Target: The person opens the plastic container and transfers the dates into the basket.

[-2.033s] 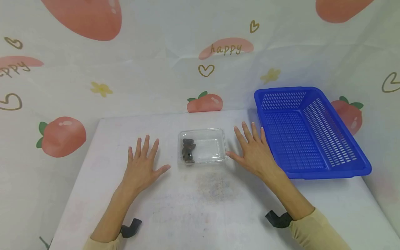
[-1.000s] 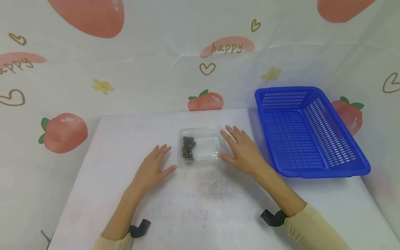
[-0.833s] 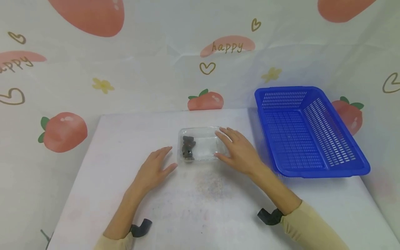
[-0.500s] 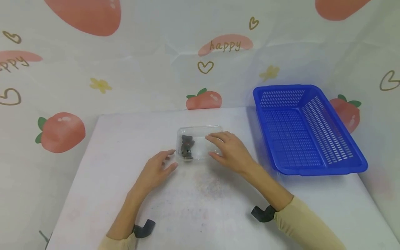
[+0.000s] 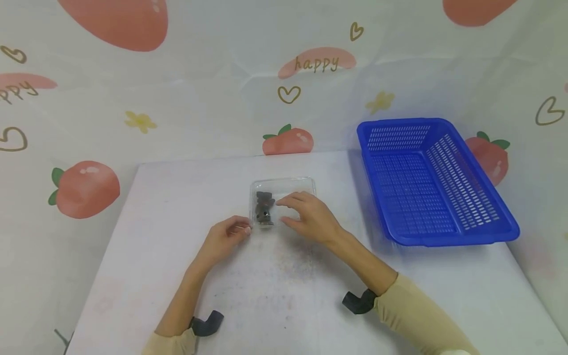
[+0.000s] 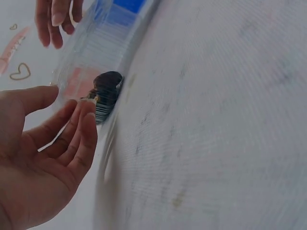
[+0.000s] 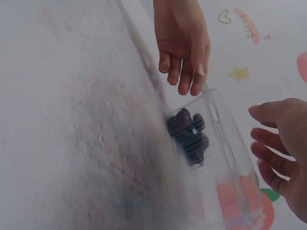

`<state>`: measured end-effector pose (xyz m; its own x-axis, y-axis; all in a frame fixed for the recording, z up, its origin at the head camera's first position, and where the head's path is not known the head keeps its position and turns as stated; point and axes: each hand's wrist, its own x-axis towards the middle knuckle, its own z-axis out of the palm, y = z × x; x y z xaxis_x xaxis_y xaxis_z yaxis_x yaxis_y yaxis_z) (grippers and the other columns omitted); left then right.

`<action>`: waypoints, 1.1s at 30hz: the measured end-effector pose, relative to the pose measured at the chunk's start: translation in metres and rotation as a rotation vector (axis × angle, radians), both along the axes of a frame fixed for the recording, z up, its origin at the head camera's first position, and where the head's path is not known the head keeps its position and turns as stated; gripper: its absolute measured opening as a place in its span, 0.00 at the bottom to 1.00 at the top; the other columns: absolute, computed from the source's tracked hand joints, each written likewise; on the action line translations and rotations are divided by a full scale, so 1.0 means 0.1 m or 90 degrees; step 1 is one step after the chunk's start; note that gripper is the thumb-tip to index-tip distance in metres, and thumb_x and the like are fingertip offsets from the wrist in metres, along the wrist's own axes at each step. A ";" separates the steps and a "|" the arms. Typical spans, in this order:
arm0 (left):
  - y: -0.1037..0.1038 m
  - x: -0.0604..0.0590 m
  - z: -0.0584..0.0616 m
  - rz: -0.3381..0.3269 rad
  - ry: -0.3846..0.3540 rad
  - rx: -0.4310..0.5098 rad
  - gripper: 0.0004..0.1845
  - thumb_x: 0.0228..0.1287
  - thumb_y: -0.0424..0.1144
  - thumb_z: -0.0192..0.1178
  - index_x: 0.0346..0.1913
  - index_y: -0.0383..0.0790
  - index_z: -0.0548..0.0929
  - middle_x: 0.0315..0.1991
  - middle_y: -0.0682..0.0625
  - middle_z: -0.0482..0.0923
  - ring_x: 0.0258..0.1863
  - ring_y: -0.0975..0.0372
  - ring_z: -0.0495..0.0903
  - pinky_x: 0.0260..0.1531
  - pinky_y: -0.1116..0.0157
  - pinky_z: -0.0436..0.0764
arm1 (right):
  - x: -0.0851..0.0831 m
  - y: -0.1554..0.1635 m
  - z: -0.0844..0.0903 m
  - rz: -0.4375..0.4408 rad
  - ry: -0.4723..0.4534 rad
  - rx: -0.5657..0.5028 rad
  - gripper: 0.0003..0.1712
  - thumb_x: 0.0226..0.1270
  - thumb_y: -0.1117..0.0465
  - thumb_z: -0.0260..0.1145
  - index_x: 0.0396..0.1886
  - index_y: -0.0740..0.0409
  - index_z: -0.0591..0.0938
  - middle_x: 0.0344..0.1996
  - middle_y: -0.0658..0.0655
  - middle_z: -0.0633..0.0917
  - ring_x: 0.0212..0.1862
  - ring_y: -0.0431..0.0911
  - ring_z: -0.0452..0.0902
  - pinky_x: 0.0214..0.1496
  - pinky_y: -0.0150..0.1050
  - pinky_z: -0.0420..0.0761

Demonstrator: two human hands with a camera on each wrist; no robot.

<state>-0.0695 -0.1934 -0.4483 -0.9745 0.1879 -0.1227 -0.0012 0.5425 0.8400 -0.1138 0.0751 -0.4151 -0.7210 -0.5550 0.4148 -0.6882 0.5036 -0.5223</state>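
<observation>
A clear plastic box stands on the white table, several small dark lumps clustered at its left end. The lumps look glossy and dark brown through the box wall in the right wrist view. My left hand has its fingertips right at the box's left front corner, thumb apart from the bent fingers in the left wrist view. Over the right part of the box hovers my right hand, thumb and fingers spread apart with nothing between them, fingertips pointing at the lumps. It hides part of the box in the head view.
A large blue plastic basket with slotted walls stands at the right of the table. A pale cloth printed with fruit, hearts and flowers hangs behind. Black wrist mounts show at both cuffs.
Both hands have closed in on the box: the right hand moved left over it toward the lumps, and the left hand moved right to its left corner, fingers bending. Box and basket stay put.
</observation>
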 end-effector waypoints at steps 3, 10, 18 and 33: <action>0.00 -0.01 0.00 0.002 -0.051 0.068 0.15 0.71 0.38 0.60 0.56 0.36 0.81 0.46 0.42 0.85 0.42 0.54 0.84 0.44 0.60 0.83 | 0.01 -0.05 -0.01 0.007 -0.025 -0.013 0.19 0.59 0.63 0.75 0.52 0.55 0.86 0.47 0.51 0.86 0.44 0.45 0.81 0.48 0.38 0.81; 0.02 -0.05 -0.08 0.007 -0.104 0.167 0.16 0.72 0.35 0.58 0.56 0.28 0.79 0.43 0.38 0.84 0.36 0.54 0.83 0.39 0.64 0.83 | 0.04 -0.17 -0.07 0.011 -0.051 -0.045 0.17 0.60 0.65 0.74 0.50 0.55 0.86 0.43 0.50 0.87 0.39 0.42 0.81 0.44 0.34 0.80; 0.02 -0.05 -0.12 0.024 -0.152 0.242 0.17 0.70 0.37 0.60 0.54 0.28 0.80 0.37 0.43 0.83 0.34 0.57 0.81 0.39 0.65 0.82 | 0.07 -0.34 -0.10 0.034 -0.049 -0.060 0.11 0.60 0.66 0.73 0.44 0.57 0.88 0.34 0.49 0.86 0.35 0.43 0.80 0.42 0.33 0.79; 0.02 -0.09 -0.18 0.039 -0.194 0.310 0.17 0.70 0.36 0.59 0.53 0.24 0.79 0.34 0.46 0.84 0.35 0.59 0.82 0.36 0.67 0.83 | 0.10 -0.54 -0.16 -0.025 0.000 -0.023 0.10 0.54 0.67 0.73 0.35 0.49 0.92 0.24 0.43 0.80 0.28 0.37 0.74 0.34 0.31 0.73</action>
<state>-0.0786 -0.1918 -0.4664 -0.9198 0.2367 -0.3129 -0.3013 0.0846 0.9498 -0.1037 0.0211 -0.4315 -0.7417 -0.5112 0.4342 -0.6684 0.5102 -0.5412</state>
